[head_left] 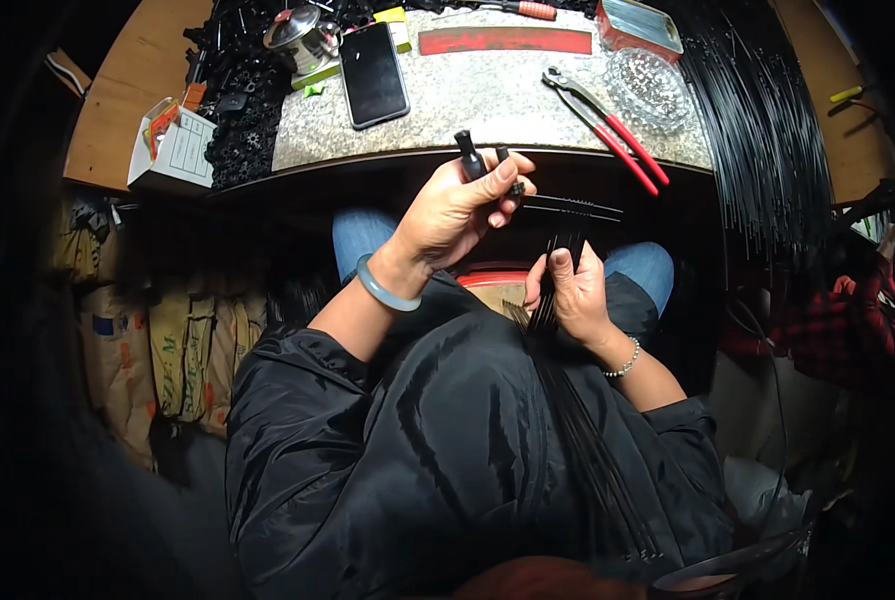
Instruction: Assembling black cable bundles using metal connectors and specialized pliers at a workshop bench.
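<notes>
My left hand [447,215] is closed in front of the table edge, with small black plastic parts [469,158] poking up between its fingers. Two thin rods [579,206] reach out from it to the right. Lower and to the right, my right hand [579,295] is wrapped round a bundle of thin black rods [592,445], which trails down across my black smock [457,420]. The bundle's upper ends stick up past the thumb. The exact joint between the rods and the plastic parts is too small to make out.
Red-handled pliers [617,140], a phone [374,78] and a glass ashtray [649,92] lie on the speckled tabletop [487,110]. Black plastic parts [242,135] heap up at left, beside a white box [175,148]. Many black rods [767,150] overhang the right edge. Sacks [182,350] stand at lower left.
</notes>
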